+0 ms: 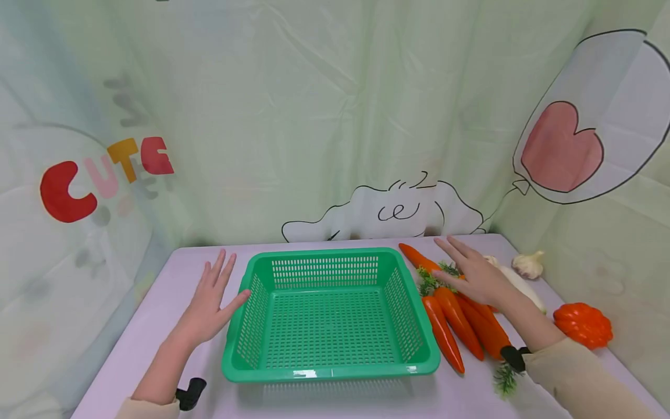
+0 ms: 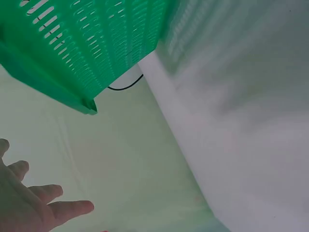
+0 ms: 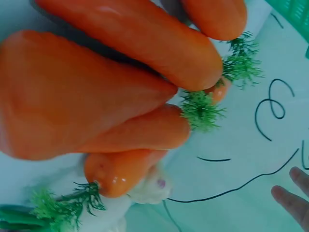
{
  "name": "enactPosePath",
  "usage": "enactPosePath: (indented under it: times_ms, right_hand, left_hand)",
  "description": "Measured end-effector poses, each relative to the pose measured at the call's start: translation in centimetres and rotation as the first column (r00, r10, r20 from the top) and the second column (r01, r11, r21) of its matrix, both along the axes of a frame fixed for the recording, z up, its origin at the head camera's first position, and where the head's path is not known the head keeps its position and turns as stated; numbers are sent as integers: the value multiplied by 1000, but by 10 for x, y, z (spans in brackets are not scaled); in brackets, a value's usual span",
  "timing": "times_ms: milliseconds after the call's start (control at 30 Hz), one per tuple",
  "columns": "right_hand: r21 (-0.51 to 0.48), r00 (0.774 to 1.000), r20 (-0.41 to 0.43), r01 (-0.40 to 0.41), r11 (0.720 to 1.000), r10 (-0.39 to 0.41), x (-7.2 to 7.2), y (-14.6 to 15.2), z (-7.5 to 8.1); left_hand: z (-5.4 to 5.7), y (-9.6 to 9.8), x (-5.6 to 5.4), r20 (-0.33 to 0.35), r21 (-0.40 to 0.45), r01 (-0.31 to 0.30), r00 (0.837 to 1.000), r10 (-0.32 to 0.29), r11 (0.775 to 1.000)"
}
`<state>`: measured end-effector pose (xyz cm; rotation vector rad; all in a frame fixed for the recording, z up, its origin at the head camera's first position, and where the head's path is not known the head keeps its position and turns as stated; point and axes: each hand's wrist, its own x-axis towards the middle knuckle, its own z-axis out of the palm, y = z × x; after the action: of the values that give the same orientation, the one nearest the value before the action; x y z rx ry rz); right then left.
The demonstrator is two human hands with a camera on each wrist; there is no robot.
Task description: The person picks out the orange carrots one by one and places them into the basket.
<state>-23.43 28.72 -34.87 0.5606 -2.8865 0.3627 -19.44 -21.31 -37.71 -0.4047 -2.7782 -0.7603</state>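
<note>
A green plastic basket [image 1: 331, 372] with slotted walls stands at the middle of the table, nothing in it. My left hand [image 1: 209, 305] is at its left side, fingers spread, the thumb overlapping the rim in the head view. Over a pile of orange carrots [image 1: 460, 323] with green tops, right of the basket, my right hand [image 1: 473, 273] hovers with fingers extended and holds nothing. In the right wrist view the carrots [image 3: 72, 106] fill the left side, and two of my fingertips [image 3: 289, 203] show at the lower right.
Beyond the carrots lie a garlic bulb [image 1: 528, 265] and a long white vegetable [image 1: 523, 286]. A red-orange ribbed vegetable [image 1: 583, 326] sits near the table's right edge. Printed curtains [image 1: 314, 116] hang behind the white table [image 1: 157, 326].
</note>
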Motion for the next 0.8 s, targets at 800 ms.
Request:
enactPosePath:
  times_ms: [800]
  right_hand:
    - [-166, 976, 217, 70, 984, -32, -62, -2, -29]
  left_hand:
    - [-36, 18, -5, 106, 367, 19, 992, -61, 930]
